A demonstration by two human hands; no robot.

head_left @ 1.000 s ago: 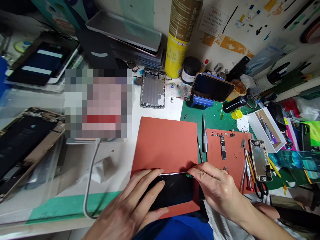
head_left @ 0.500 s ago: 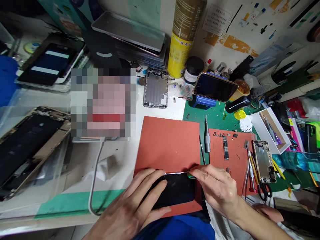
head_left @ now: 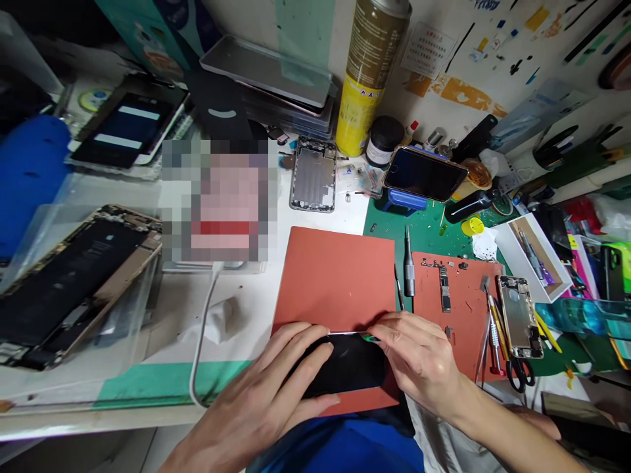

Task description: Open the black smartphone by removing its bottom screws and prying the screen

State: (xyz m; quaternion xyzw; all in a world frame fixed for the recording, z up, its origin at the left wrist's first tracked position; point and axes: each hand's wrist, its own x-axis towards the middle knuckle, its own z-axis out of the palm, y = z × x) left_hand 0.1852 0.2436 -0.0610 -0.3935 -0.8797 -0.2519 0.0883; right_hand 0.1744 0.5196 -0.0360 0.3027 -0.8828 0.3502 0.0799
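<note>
A smartphone (head_left: 348,364) with a dark screen lies sideways on the red-brown mat (head_left: 340,279), close to my body. My left hand (head_left: 276,371) grips its left part, fingertips along the far edge and thumb near the close edge. At the far edge, toward the right end, my right hand (head_left: 419,351) pinches a small green opening pick (head_left: 371,338). Most of the pick is hidden by the fingers, and I cannot tell how deep its tip sits in the edge. A screwdriver (head_left: 409,269) and a thin dark tool (head_left: 398,286) lie just beyond my right hand.
Right of the mat, a second red mat (head_left: 470,289) carries a logic board (head_left: 445,289), tweezers and drivers. Scissors (head_left: 520,374) and a phone housing (head_left: 520,315) lie farther right. A phone on a blue stand (head_left: 407,200), a spray can (head_left: 365,79) and a white cable (head_left: 202,335) surround the workspace.
My right hand with the green pick has slid slightly left along the phone's far edge. The left hand keeps its hold. The camera view has shifted a little left.
</note>
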